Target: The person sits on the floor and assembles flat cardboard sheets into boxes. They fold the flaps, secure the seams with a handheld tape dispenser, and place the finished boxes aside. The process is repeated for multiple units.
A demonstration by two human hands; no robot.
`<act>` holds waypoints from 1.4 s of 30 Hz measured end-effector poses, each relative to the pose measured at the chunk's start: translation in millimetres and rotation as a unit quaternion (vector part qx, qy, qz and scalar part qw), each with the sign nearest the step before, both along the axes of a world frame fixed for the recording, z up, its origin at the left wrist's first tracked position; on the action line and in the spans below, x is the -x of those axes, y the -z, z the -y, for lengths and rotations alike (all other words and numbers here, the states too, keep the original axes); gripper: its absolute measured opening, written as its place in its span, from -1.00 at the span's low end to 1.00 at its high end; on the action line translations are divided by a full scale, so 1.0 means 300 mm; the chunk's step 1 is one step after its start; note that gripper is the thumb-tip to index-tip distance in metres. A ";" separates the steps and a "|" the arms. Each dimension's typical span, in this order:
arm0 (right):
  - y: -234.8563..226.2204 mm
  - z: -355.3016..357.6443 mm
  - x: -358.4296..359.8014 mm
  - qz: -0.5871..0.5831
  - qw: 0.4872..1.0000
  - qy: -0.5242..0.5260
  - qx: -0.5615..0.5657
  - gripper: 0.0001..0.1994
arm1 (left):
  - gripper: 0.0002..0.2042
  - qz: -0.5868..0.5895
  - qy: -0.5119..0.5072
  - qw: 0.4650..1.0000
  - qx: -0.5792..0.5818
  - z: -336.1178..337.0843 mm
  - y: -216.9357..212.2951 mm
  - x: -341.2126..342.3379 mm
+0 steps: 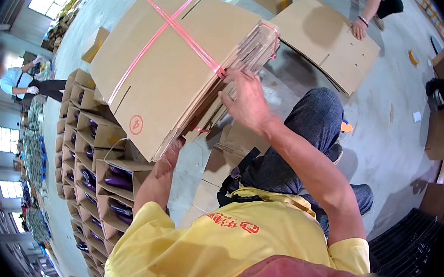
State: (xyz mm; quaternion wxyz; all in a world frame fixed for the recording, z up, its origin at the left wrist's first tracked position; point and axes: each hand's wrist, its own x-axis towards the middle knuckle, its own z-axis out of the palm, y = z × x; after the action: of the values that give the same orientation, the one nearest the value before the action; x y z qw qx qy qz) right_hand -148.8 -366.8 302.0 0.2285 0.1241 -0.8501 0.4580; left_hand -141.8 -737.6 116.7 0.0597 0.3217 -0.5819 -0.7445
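A thick bundle of flattened cardboard boxes (170, 64) hangs tilted in front of me, tied crosswise with pink plastic strapping (159, 12). My right hand (247, 98) is at the bundle's right edge, its fingers closed on the strapping near the edge. From below, my left hand (174, 149) reaches under the lower edge and holds the bundle. The left fingers are hidden behind the cardboard.
Open cardboard boxes of dark purple eggplants (119, 181) stand in rows at left. Another flat cardboard stack (325, 41) lies at upper right, with another person's hand (360, 29) on it. A person in light blue (16, 81) is farther left. Black crates (404, 241) stand at right.
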 end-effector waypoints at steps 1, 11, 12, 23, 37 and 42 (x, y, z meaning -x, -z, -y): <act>0.000 -0.001 0.003 0.006 1.000 0.006 0.005 -0.68 | -0.63 -0.002 0.007 1.000 0.001 -0.034 -0.016 0.014; -0.058 -0.079 0.008 0.172 0.969 -0.129 0.124 -0.64 | -0.60 -0.032 0.058 0.998 0.004 -0.186 -0.074 0.092; -0.033 -0.067 -0.019 0.038 0.986 -0.100 0.125 -0.66 | -0.60 -0.027 0.060 0.998 0.005 -0.183 -0.066 0.061; -0.334 -0.305 -0.575 0.191 0.959 0.040 0.206 -0.72 | -0.57 0.169 0.079 0.982 -0.023 -0.102 0.247 -0.431; -0.484 -0.531 -0.627 -0.070 0.955 0.263 0.121 -0.76 | -0.54 0.116 0.426 0.897 -0.005 -0.691 0.085 -0.020; -0.526 -0.600 -0.621 -0.154 0.926 0.335 0.085 -0.79 | -0.52 0.093 0.499 0.860 -0.058 -0.925 -0.012 0.023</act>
State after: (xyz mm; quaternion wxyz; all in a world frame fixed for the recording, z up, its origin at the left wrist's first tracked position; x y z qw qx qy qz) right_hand 37.6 -186.8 460.0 0.5065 -0.1190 -0.7541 0.4008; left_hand -148.8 -460.2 120.1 -0.3931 0.0585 -0.6230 -0.6738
